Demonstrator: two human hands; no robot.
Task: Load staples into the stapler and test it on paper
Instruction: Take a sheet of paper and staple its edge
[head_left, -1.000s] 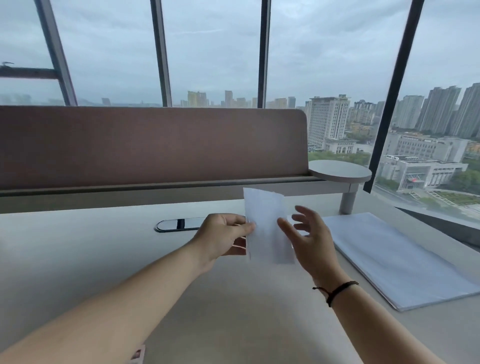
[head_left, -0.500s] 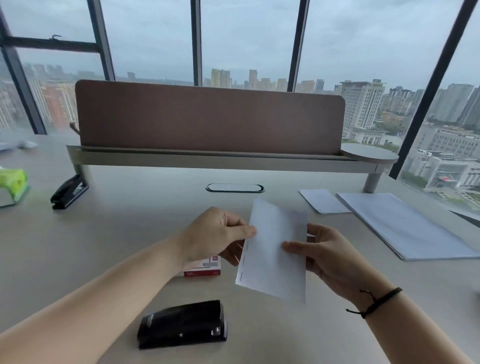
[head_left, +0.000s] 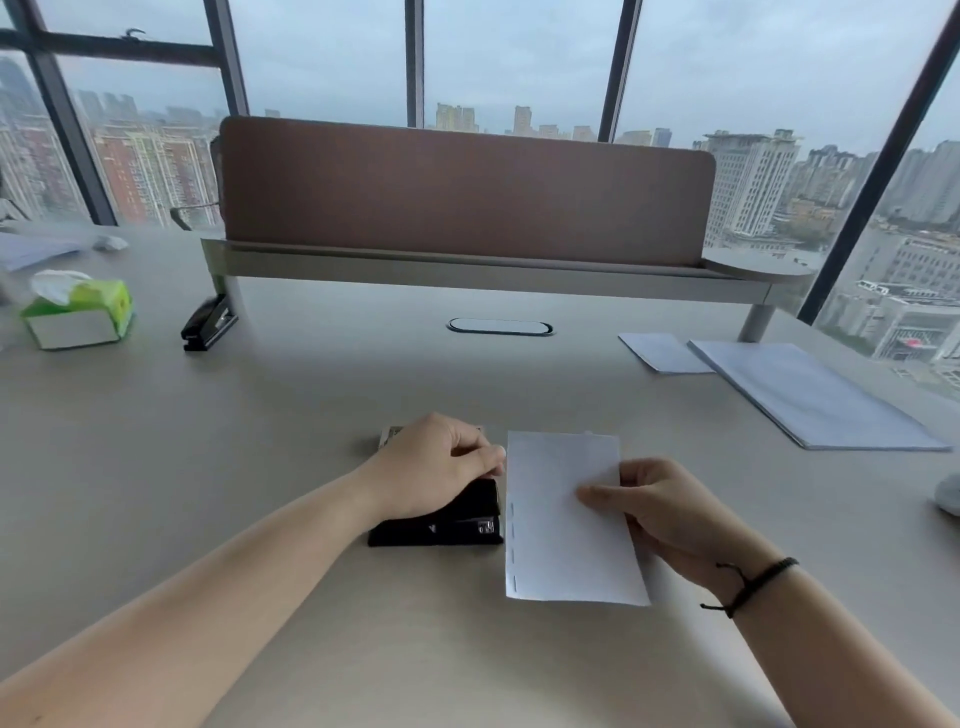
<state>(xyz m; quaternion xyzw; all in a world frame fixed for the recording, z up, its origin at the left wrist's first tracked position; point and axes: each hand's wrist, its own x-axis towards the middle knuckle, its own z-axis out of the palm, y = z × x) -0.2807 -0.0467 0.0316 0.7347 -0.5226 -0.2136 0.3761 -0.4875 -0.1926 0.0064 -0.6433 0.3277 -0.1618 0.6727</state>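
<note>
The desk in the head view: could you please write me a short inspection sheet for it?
Surface: pale desk, mostly bare.
Job's things: black stapler beside folded paper bearing a staple row; staple box mostly hidden.
Clutter: second stapler, tissue box, paper stack.
Grippers: left hand on the stapler; right hand pinching the paper.
Cables: nothing seen.
Surroundings: brown divider, windows, city.

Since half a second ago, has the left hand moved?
Yes. The left hand has let go of the paper and dropped onto the black stapler on the desk.
</note>
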